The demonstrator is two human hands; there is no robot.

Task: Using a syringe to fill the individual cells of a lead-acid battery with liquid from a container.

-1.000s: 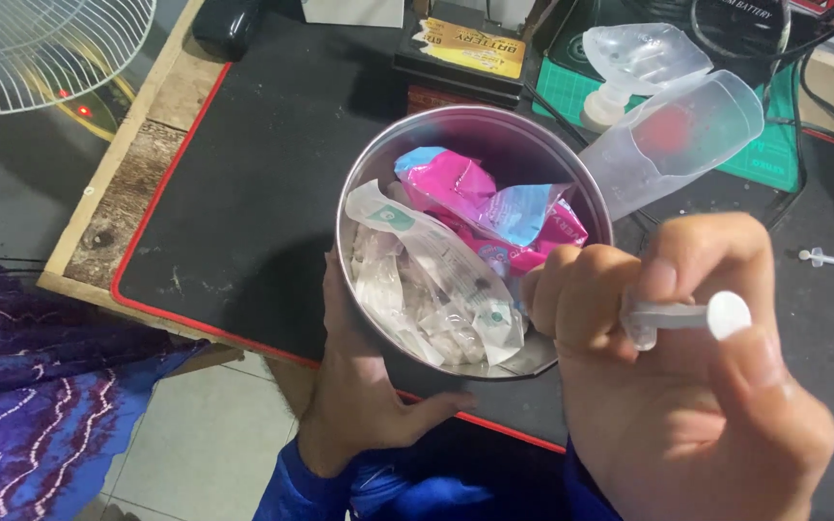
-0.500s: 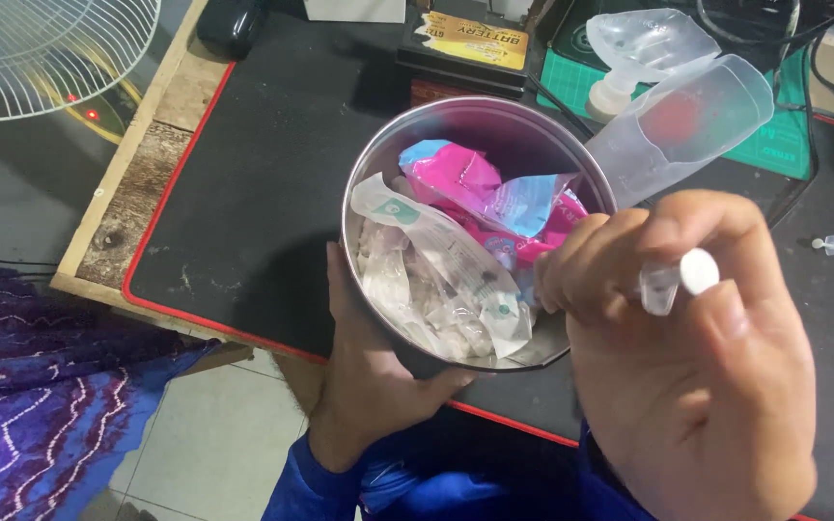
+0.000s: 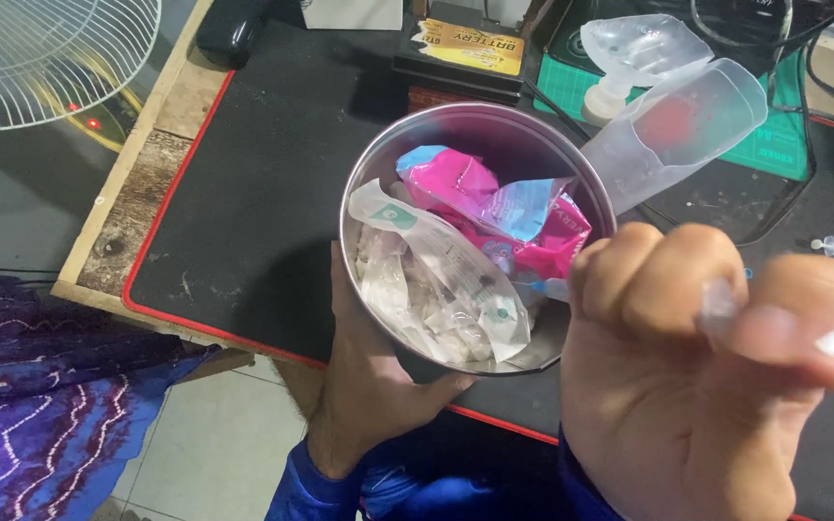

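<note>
Steel round tin [image 3: 371, 183] cupped from below by left hand [image 3: 369, 386] over black desk mat [image 3: 263, 193], kept level for packets [image 3: 441, 275] | right hand [image 3: 697, 386] pinches small clear syringe [image 3: 726, 309], raised beside the tin's rim
</note>
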